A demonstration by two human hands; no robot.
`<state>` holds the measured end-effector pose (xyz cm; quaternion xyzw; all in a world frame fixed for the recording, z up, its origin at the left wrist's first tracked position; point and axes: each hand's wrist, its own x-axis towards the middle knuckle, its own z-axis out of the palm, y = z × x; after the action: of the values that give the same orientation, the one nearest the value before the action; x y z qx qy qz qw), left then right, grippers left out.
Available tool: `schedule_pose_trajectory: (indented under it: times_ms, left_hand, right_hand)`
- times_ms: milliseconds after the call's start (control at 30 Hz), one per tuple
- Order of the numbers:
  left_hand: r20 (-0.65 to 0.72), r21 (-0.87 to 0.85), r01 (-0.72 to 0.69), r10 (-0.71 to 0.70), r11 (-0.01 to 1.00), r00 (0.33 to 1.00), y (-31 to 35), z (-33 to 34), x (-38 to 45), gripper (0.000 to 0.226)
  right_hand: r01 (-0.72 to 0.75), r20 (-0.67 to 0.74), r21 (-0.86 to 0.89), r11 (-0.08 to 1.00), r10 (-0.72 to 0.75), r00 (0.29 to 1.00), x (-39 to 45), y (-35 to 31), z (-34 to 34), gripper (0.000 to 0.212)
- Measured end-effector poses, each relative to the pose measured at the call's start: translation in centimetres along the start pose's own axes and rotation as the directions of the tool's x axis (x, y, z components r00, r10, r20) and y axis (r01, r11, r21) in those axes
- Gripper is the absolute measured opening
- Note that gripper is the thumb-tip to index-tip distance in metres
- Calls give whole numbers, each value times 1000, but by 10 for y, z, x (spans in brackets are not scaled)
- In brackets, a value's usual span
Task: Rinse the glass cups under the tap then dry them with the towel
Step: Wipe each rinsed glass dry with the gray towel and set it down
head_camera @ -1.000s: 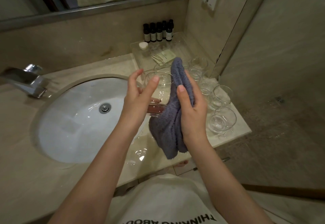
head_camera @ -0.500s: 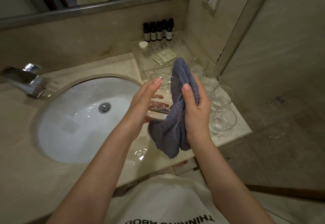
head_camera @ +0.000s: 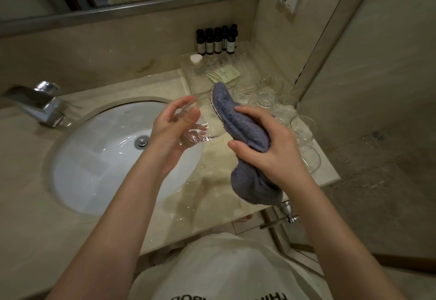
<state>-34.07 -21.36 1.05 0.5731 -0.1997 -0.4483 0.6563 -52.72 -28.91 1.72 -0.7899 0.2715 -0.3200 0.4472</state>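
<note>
My left hand (head_camera: 173, 127) holds a clear glass cup (head_camera: 200, 127) on its side above the right rim of the white sink (head_camera: 99, 158), fingers curled round its base. My right hand (head_camera: 266, 148) grips a blue-grey towel (head_camera: 245, 134), whose upper end lies against the cup's open mouth. Several more glass cups (head_camera: 302, 127) stand on the counter at the right, partly hidden behind my right hand. The chrome tap (head_camera: 37, 104) sits at the far left with no water running.
The beige stone counter (head_camera: 212, 196) is wet around the sink. A clear tray (head_camera: 212, 68) at the back holds several dark small bottles (head_camera: 217, 40), a white cap and a packet. A wall corner rises at the right, and the counter's right edge drops to the floor.
My left hand has turned the cup and shifted it left and down. My right hand slid lower and to the right along the towel, whose top end now leans toward the cup's mouth.
</note>
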Motion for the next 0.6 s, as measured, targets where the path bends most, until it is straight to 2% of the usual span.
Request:
schedule_pose_trajectory:
  times_ms: [133,233,267,400,500,600]
  left_hand:
    - [-115,-158,-19,0,987,993,-6,3,3,103]
    - [-154,-279,-2,-43,960,987,-7,7,2,120]
    - [-159,-318,3,-57,948,986,-7,8,0,117]
    - [-158,-421,21,-96,907,983,-8,6,0,60]
    - [-121,-416,12,-68,910,990,-9,2,3,58]
    - [-83,-393,-14,-20,919,996,-10,1,5,58]
  right_hand:
    - [47,130,-84,995,-36,991,5,-5,-5,48]
    - [73,191,-122,990,-48,980,8,-6,-3,48]
    - [82,205,-143,986,-52,977,8,-6,-1,48]
    - [140,259,-279,950,-66,964,10,-4,5,53]
    - [215,331,-380,900,-85,940,11,-3,9,56]
    - [272,273,-409,871,-168,947,11,-3,16,48]
